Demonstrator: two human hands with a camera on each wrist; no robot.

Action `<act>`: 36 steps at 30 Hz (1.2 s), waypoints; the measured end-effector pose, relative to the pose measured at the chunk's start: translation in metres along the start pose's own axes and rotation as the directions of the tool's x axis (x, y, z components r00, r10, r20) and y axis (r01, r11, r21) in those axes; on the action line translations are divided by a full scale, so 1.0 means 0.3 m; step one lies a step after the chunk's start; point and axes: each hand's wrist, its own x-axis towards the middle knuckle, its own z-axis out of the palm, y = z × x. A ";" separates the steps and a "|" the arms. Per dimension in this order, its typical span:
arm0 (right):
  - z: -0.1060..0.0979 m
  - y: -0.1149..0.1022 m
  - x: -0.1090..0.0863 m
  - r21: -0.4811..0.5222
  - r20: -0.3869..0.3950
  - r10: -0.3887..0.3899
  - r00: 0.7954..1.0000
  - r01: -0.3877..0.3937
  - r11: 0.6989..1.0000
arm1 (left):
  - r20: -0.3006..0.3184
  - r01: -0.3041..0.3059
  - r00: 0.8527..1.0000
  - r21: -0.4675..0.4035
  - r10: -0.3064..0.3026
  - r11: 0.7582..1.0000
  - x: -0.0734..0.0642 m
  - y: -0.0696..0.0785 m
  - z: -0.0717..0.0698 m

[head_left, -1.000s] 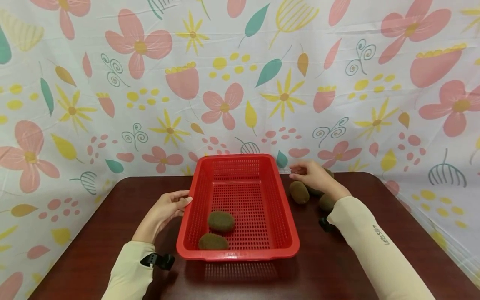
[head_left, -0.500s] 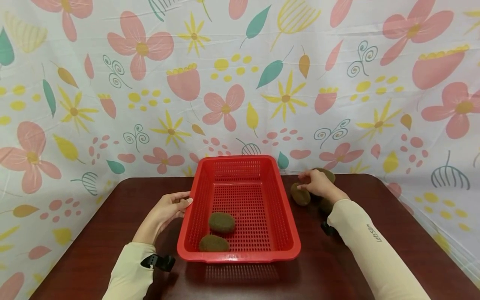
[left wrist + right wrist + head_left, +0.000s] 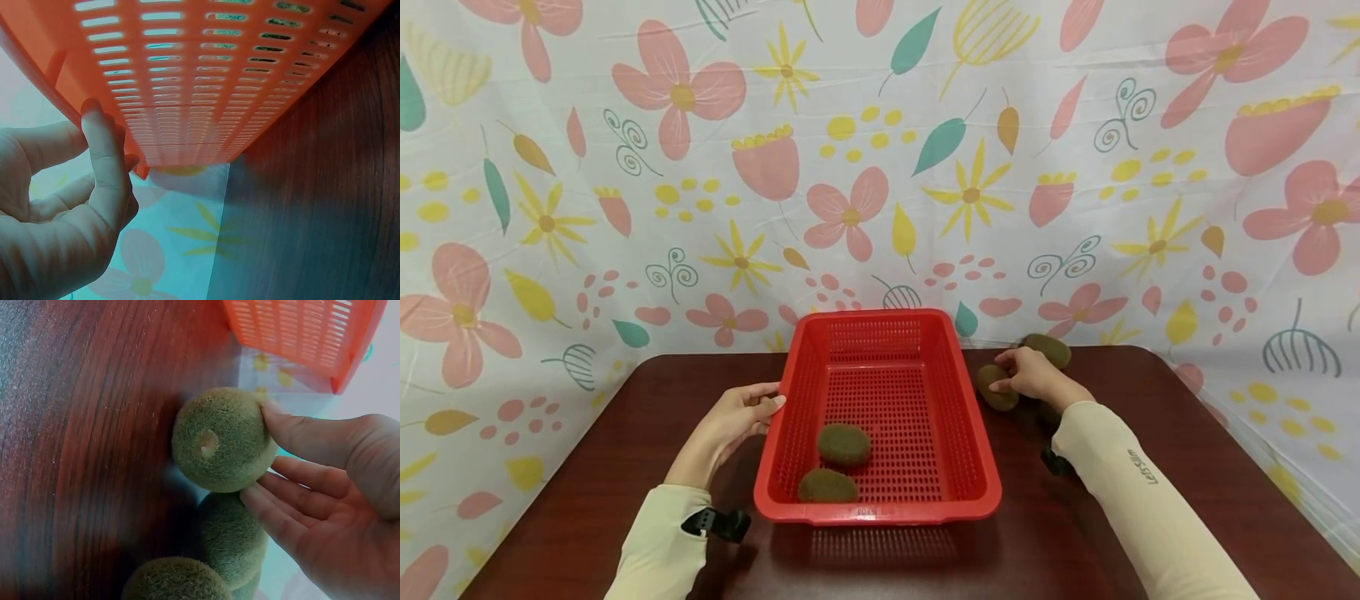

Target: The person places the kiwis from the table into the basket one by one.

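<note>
A red plastic basket (image 3: 880, 510) stands on the table, with two brown kiwis inside, one kiwi (image 3: 843, 445) just behind the other kiwi (image 3: 827, 486). My left hand (image 3: 733, 427) grips the basket's left rim between thumb and fingers, as the left wrist view also shows. To the right of the basket, my right hand (image 3: 1037, 377) pinches a kiwi (image 3: 219, 440), thumb on one side and fingertips on the other. Beside it in the right wrist view lie a kiwi (image 3: 231, 537) and a nearer kiwi (image 3: 178, 581). In the head view, the right hand partly hides this group.
A dark wood table (image 3: 647, 433) carries everything. Behind it hangs a white flower-print cloth (image 3: 880, 208), close to the basket's far end. Another kiwi (image 3: 1051, 350) lies near the table's back edge, behind my right hand.
My right hand has come down from above the kiwis, and its thumb and fingers have closed on the one nearest the basket. That kiwi has shifted slightly. The left hand has stayed put.
</note>
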 end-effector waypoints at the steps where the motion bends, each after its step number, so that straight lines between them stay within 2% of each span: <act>1: 0.001 -0.003 -0.001 -0.004 0.009 0.005 1.000 -0.005 1.000 | 0.000 0.000 1.000 0.002 0.000 1.000 0.000 0.000 0.000; 11: 0.006 -0.046 0.000 -0.027 0.085 0.069 0.994 -0.067 0.997 | 0.006 0.004 1.000 -0.003 -0.004 1.000 0.000 0.000 0.001; 18: 0.001 -0.058 0.002 -0.027 0.089 0.112 0.990 -0.110 0.994 | 0.008 -0.001 1.000 -0.004 0.001 1.000 0.000 0.002 0.001; 29: -0.025 -0.054 0.000 0.006 0.076 0.062 0.995 -0.063 0.998 | 0.004 0.001 1.000 -0.003 -0.001 1.000 0.002 0.004 0.003; 36: -0.059 -0.068 0.003 0.012 0.083 0.062 0.995 -0.063 0.998 | 0.007 -0.009 1.000 -0.025 0.009 1.000 0.001 0.008 0.000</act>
